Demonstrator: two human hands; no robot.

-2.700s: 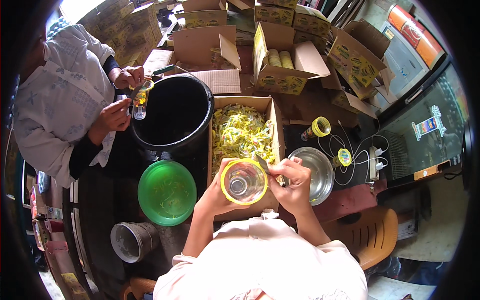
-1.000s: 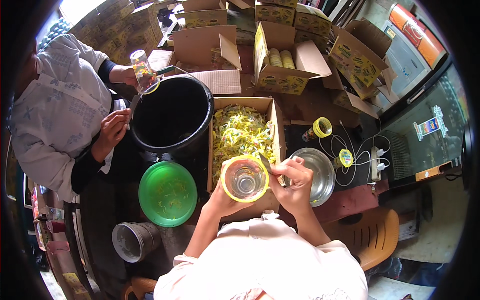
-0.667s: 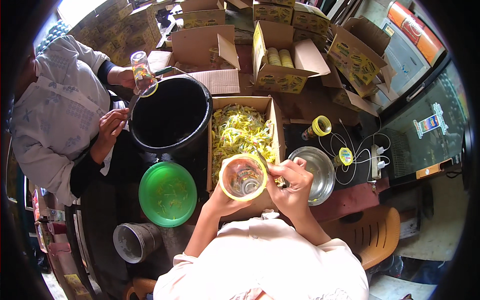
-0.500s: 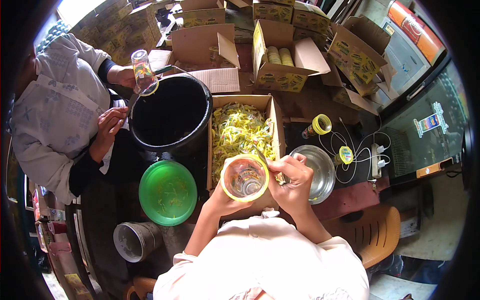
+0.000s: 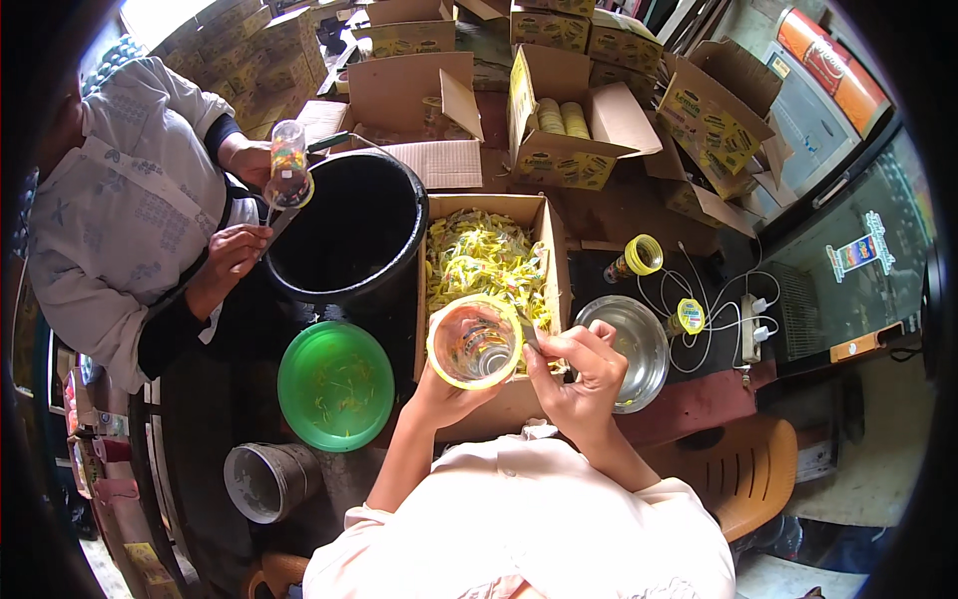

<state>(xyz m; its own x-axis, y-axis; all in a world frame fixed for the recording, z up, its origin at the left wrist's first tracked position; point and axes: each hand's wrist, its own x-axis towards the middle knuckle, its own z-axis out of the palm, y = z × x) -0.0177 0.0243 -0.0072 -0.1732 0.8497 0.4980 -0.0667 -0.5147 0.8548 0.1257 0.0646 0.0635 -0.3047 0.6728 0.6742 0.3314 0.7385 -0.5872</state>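
My left hand grips a clear plastic jar with a yellow rim, its open mouth facing up and coloured markings showing in it. My right hand is closed on a narrow metal blade, held at the jar's right rim. Beneath both hands is a cardboard box full of small yellow wrapped pieces. Just right of my right hand sits a steel bowl.
A co-worker holds another jar and a blade beside a black bucket. Around are a green basin, grey bucket, open cartons, cables with a power strip, glass-doored cabinet and orange chair.
My left hand and jar have shifted slightly left and up. My right hand stays on the blade. The co-worker's jar has moved down, closer to their blade.
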